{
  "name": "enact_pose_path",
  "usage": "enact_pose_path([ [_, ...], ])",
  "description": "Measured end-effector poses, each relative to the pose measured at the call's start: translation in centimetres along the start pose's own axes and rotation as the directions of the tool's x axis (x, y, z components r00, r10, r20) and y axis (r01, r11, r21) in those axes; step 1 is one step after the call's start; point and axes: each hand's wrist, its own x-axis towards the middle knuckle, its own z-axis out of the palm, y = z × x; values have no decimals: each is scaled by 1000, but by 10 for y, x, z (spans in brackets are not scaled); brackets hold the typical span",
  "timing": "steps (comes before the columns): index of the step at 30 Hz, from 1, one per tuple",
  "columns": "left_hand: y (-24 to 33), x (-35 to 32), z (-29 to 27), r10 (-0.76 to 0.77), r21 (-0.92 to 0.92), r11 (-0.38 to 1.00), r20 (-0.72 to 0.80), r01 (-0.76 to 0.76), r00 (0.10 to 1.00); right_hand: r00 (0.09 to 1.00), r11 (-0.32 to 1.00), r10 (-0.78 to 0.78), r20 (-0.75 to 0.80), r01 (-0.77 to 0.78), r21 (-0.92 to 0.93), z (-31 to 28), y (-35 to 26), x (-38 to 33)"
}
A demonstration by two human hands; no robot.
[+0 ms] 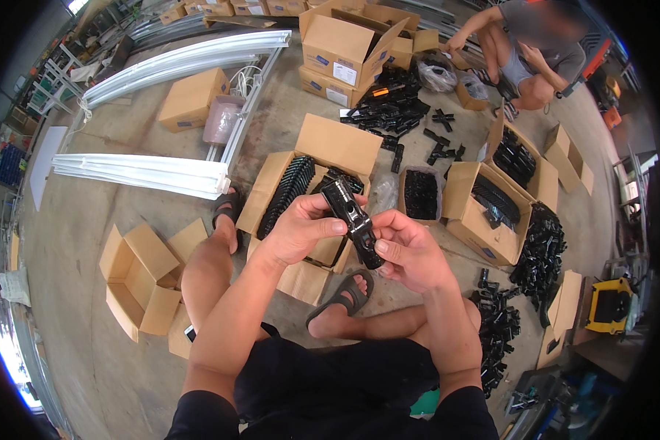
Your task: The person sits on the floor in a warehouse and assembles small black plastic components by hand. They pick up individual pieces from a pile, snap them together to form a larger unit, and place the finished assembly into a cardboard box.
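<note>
A glossy black metal pipe joint [353, 217] with holes along its face is held between my two hands, tilted, above an open cardboard box. My left hand [301, 229] grips its upper end, thumb on the near side. At its lower end, my right hand [412, 253] pinches it with thumb and fingers. Beneath it, the open cardboard box [337, 141] holds black joints [292, 192] stacked in neat rows. Just right of that box stands a tub [421, 221] full of small black parts, beside a clear plastic bag [383, 192].
Piles of black joints lie at right [541, 242] and far [389, 106]. Open boxes [484, 238] with joints stand right; another open carton [141, 275] is left. White metal profiles [143, 172] lie far left. A co-worker [539, 55] squats at the far right.
</note>
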Motion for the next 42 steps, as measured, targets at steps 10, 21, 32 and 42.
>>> enact_pose_path([
  [10,0,-1,-4,16,-64,998,59,-12,998,1000,981,5,-9,-6,-195,-4,-9,1],
  [21,-41,-8,16,-311,-48,911,572,409,759,870,844,-129,476,348,-408,-9,-25,-12],
  [32,-53,-14,31,-344,-251,757,632,603,694,892,817,-152,426,356,-454,-4,-33,-22],
  [42,-36,10,31,161,476,861,74,-177,984,926,745,-365,-97,228,-627,-18,-37,-19],
])
